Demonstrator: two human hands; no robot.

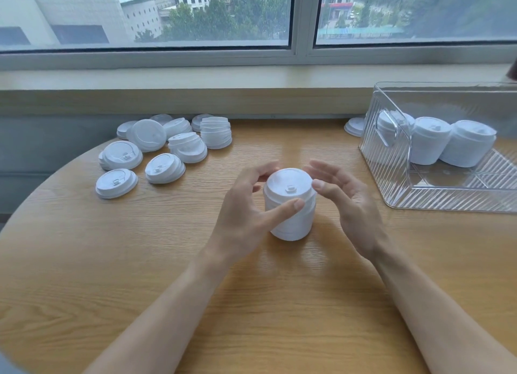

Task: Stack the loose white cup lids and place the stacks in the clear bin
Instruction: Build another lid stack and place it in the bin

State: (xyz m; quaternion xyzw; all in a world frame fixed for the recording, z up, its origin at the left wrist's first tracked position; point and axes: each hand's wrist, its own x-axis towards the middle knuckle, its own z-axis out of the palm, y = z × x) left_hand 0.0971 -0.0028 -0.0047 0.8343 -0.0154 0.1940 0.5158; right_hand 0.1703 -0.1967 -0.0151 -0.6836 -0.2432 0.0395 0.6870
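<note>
The left hand and right hand are cupping the lid stack mid-table with loosely spread fingers, and squaring it evenly before lifting looks wise.

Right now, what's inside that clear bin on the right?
Three stacks of white lids stand inside the clear bin, toward its left end. The leftmost stack is partly blurred by the bin's ribbed wall and handle. The bin's right end is cut off by the picture's edge.

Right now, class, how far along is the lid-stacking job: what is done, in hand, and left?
Done: three stacks of lids stand inside the clear bin. In hand: a tall stack stands on the table, the left hand touching its side, the right hand open beside it. Left: loose lids piled at far left, and one behind the bin.
</note>
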